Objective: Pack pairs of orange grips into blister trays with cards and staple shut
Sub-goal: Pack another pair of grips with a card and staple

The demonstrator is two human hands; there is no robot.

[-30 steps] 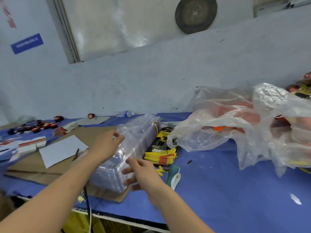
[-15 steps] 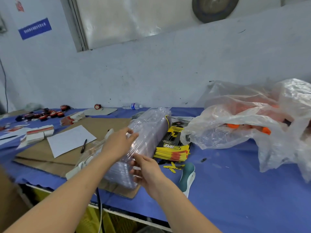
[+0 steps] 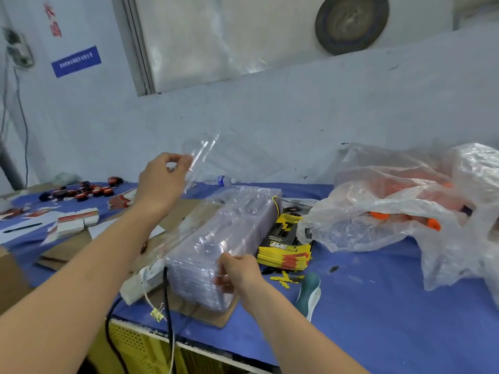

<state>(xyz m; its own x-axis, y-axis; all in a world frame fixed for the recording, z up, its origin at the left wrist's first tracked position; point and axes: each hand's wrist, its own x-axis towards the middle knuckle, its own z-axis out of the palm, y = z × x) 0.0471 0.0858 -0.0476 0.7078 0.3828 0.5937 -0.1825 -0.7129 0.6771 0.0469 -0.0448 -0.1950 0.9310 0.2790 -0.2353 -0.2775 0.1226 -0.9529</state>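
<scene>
Head view: my left hand [image 3: 162, 182] is raised above the blue-covered table [image 3: 378, 306]. Its fingers [image 3: 180, 158] and thumb are closed in a pinch on the left edge of a single clear plastic blister tray [image 3: 232, 160]. The tray hangs in the air, tilted, with its long axis running from the pinch to the right and away towards the wall. It is apart from the stack of clear plastic blister trays [image 3: 224, 238] directly below it. My right hand [image 3: 240, 273] is at the near end of that stack, fingers curled over the end face and thumb on top, bracing it on the brown cardboard sheet [image 3: 205, 311]. The stack's long axis runs away from me, slanting right. The next step, as I judge it, is loading. The orange grips [image 3: 379, 215] lie well to the right inside a crumpled clear plastic bag [image 3: 378, 179], so the right hand is the nearer one. The stack of yellow-and-black printed cards [image 3: 286, 244] sits between, just beside the tray stack. A teal-and-white hand tool [image 3: 307, 292], probably the stapler, lies near the right wrist. Limits: the lifted tray is transparent and its far edge is hard to trace against the wall. The right fingertips are blurred. Most grips are veiled by bag film, so their count and lie cannot be read.
</scene>
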